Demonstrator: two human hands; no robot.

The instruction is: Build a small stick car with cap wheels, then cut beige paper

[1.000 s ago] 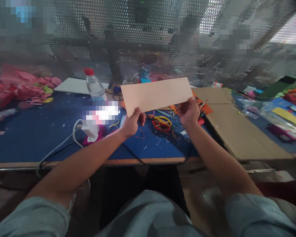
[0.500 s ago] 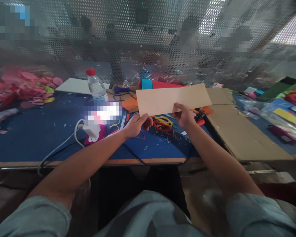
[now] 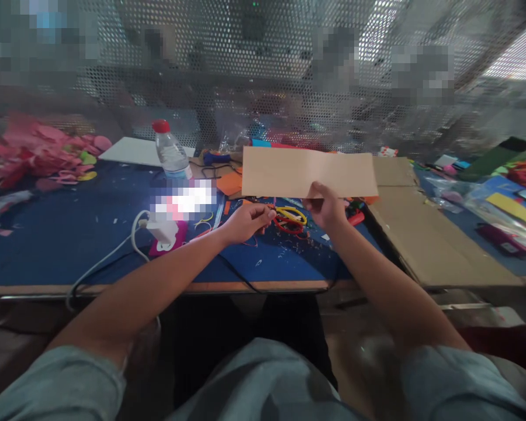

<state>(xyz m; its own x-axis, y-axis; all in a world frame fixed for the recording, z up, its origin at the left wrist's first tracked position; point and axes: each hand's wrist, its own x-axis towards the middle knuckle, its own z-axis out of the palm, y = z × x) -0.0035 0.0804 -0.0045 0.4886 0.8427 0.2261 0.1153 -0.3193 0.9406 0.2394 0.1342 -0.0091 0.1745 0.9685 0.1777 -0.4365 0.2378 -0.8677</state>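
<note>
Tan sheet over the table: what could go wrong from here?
The tan sheet might tip or bend: only the right hand grips it, near its lower edge; the left hand is off it. Lowered, it could disturb the yellow and red loops on the table. The left arm might snag the white cable running over the table's front edge.

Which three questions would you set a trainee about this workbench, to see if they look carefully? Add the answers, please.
1. Which hand holds the long tan rectangular sheet, apparently of card?
2. True or false: the clear plastic bottle with the red cap lies on its side.
3. What colour are the thin cord-like loops seen between the left hand and the right hand: (a) all white, (b) red and yellow, (c) all blue?

Key: 1. The right hand. 2. False; the bottle stands, cap uppermost. 3. (b).
</note>
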